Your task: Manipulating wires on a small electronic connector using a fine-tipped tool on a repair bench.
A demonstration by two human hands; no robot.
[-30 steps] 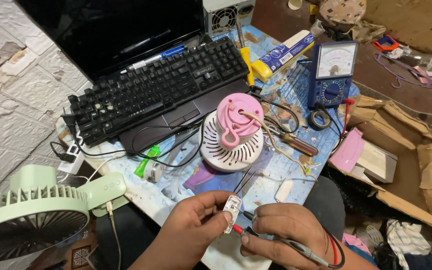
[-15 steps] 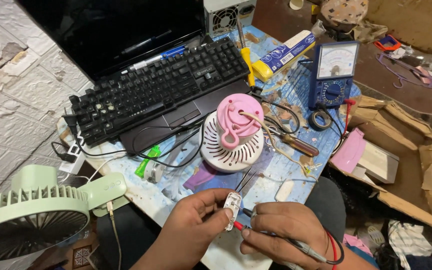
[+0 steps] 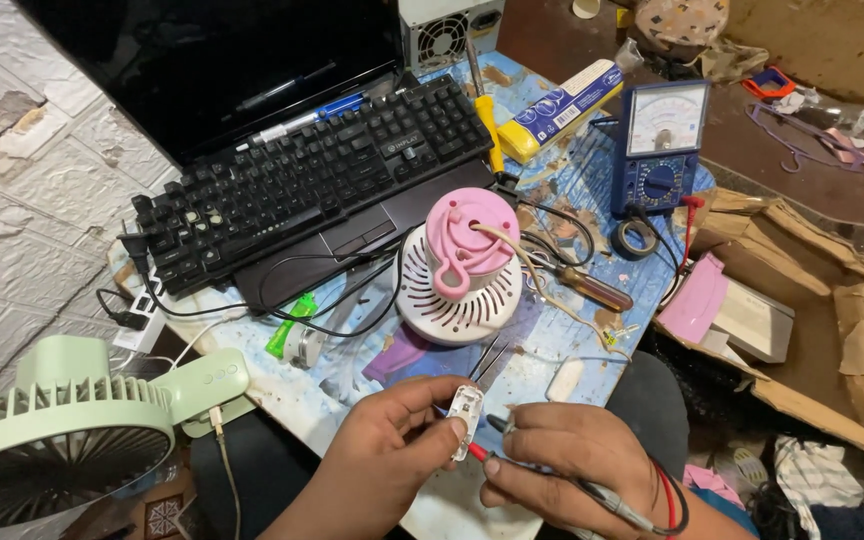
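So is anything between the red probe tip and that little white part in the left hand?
Nothing visible. The left hand holds the small white part by its edge, and the red probe in the right hand already meets its lower end.

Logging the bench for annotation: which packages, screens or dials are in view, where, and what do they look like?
Laptop screen: top left, dark, blank.
Analog meter: upper right, blue body, pale dial face.
Long box: beside the meter, blue and yellow.
Cardboard box: right, brown, torn open.
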